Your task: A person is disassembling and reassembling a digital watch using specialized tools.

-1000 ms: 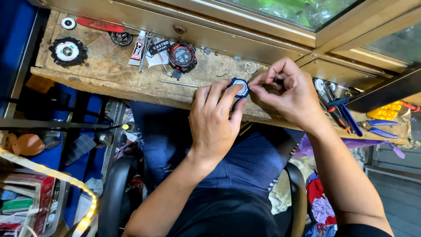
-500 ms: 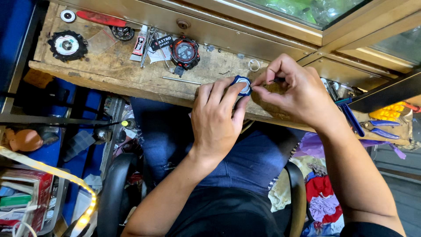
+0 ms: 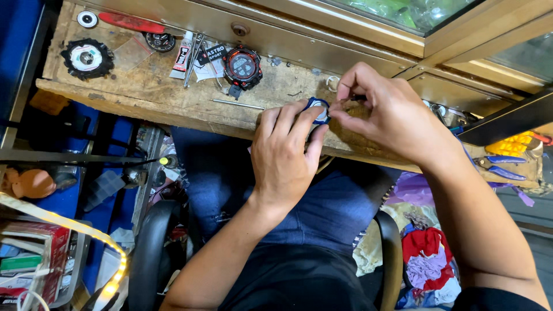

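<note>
My left hand grips a small blue watch case against the front edge of the worn wooden workbench. Only the case's top shows between my fingertips. My right hand pinches a thin dark tool at its fingertips, right beside the case on its right. The tool's tip is mostly hidden by my fingers.
A red and black watch lies on the bench behind my left hand. Further left are a glue tube, a small black watch, a red-handled tool and a round black part. Blue-handled pliers lie at the right.
Both hands stay together on the blue watch case. The view has shifted slightly, and my right fingers have adjusted their pinch beside the case.
</note>
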